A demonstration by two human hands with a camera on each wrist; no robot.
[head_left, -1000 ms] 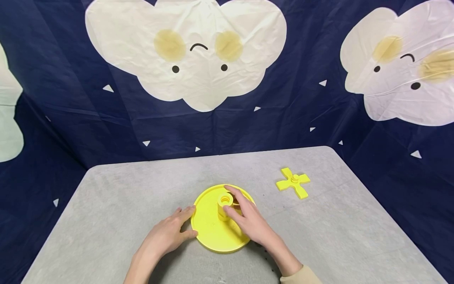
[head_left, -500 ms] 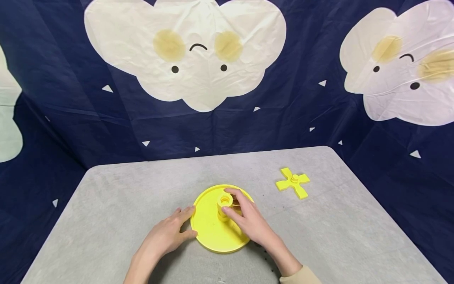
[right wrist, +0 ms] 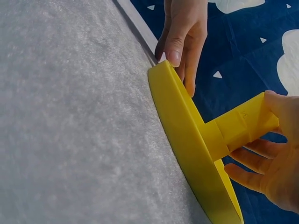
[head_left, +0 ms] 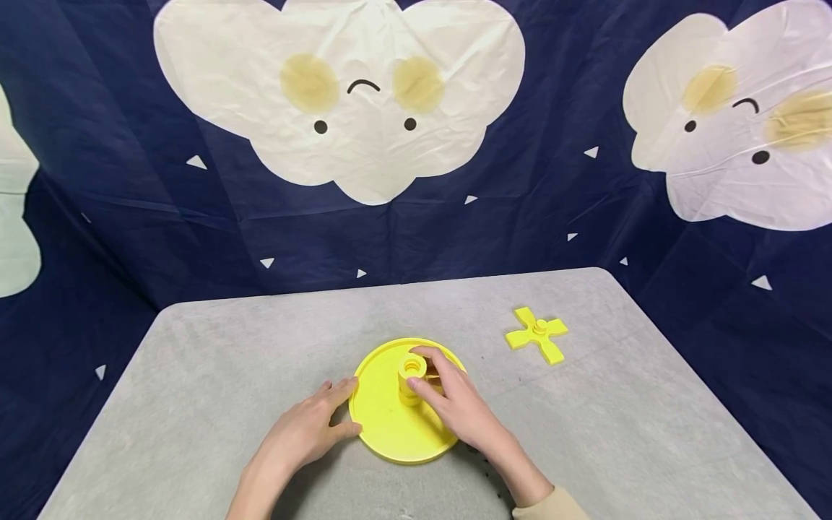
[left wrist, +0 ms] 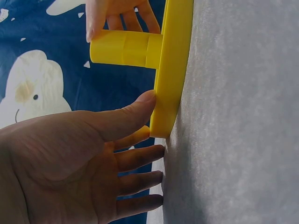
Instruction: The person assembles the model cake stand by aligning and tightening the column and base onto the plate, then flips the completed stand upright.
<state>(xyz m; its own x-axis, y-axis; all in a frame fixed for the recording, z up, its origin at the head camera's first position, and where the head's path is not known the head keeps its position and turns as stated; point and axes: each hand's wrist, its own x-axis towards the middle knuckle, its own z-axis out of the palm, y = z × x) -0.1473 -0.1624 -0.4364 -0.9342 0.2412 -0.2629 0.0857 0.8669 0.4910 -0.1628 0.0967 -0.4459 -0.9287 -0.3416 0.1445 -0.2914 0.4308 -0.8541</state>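
A round yellow plate (head_left: 383, 426) with a raised rim lies flat on the grey table. From its middle rises a stepped yellow hollow post (head_left: 412, 370), open at the top. My right hand (head_left: 464, 408) holds this post with the thumb near its top on the near side and the fingers round the far side. My left hand (head_left: 305, 426) rests against the plate's left rim, thumb and index fingertip touching it. In the left wrist view the other left fingers (left wrist: 140, 182) are spread and straight, tips down at the table.
A yellow four-armed cross piece (head_left: 538, 332) with a short stepped peg lies on the table's right side, beyond the right hand. The grey table (head_left: 227, 361) has rounded far corners. Behind it hangs a dark blue cloth (head_left: 312, 231) with white clouds.
The right index fingertip has drawn in slightly from the plate's far rim toward the post, and the right hand's fingers have closed a little round it. The left hand and plate stay nearly still.
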